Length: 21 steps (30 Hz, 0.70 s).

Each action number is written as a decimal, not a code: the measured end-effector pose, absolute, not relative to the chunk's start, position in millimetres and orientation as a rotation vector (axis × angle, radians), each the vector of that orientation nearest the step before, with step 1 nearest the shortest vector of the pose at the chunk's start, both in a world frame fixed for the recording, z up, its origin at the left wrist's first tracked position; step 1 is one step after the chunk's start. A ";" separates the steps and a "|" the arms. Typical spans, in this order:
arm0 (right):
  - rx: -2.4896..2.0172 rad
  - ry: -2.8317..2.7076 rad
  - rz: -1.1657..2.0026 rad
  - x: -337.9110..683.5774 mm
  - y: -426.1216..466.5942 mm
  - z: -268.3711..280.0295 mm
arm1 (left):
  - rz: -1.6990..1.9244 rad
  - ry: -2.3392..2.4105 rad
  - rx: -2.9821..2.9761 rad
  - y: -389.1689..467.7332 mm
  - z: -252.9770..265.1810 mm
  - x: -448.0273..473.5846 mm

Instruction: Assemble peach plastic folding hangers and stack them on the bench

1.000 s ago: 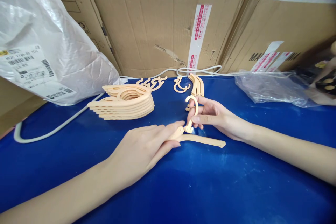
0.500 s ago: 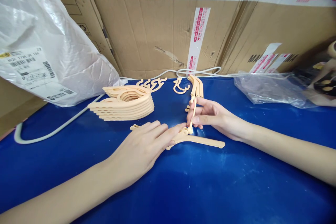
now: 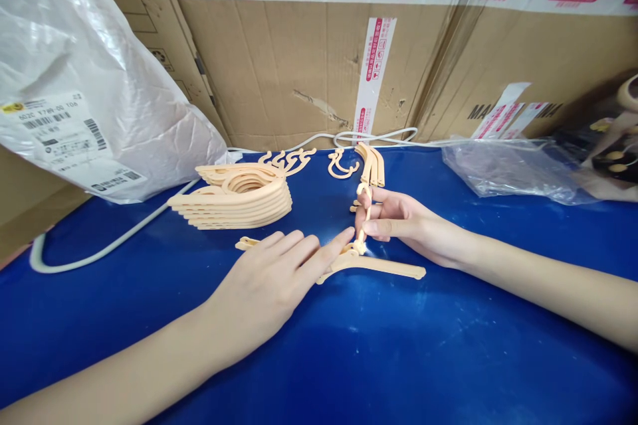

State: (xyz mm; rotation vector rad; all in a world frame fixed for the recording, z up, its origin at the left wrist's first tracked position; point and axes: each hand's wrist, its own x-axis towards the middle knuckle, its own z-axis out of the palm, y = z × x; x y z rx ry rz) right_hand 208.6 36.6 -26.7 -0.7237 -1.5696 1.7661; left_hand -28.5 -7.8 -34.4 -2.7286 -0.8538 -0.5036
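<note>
My right hand (image 3: pixel 399 216) pinches a beige plastic hanger hook (image 3: pixel 367 212) between thumb and fingers, holding it upright. The hook's lower end meets the middle joint of a beige folding clothes hanger (image 3: pixel 383 266) just above the blue table. Over that hanger lies my left hand (image 3: pixel 276 272), gripping it from above, its index finger pointing at the joint. One hanger arm sticks out on the right; the tip of another shows beyond my left knuckles. My left thumb and the hanger's middle are partly hidden.
Folded hangers (image 3: pixel 239 199) are stacked back left, with several loose hooks (image 3: pixel 286 161) behind. More hooks (image 3: pixel 343 167) and curved hanger arms (image 3: pixel 373 166) lie beyond my right hand. Cardboard boxes (image 3: pixel 279 66), a white cable (image 3: pixel 114 246), a package (image 3: pixel 90 80) and a clear bag (image 3: pixel 513 169) border the blue table (image 3: pixel 379 352).
My left index finger has lifted slightly off the joint. The hanger's left arm tip shows farther out to the left. My right hand keeps its hold on the hook.
</note>
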 end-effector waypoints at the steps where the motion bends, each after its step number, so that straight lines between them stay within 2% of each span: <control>1: -0.722 -1.571 1.760 208.8 36.7 -26.5 | -0.513 -0.859 -2.729 -7.7 -35.2 -28.4; 21: -0.791 -1.565 1.710 207.9 40.2 -32.1 | -0.578 -0.821 -2.680 -10.7 -35.4 -28.3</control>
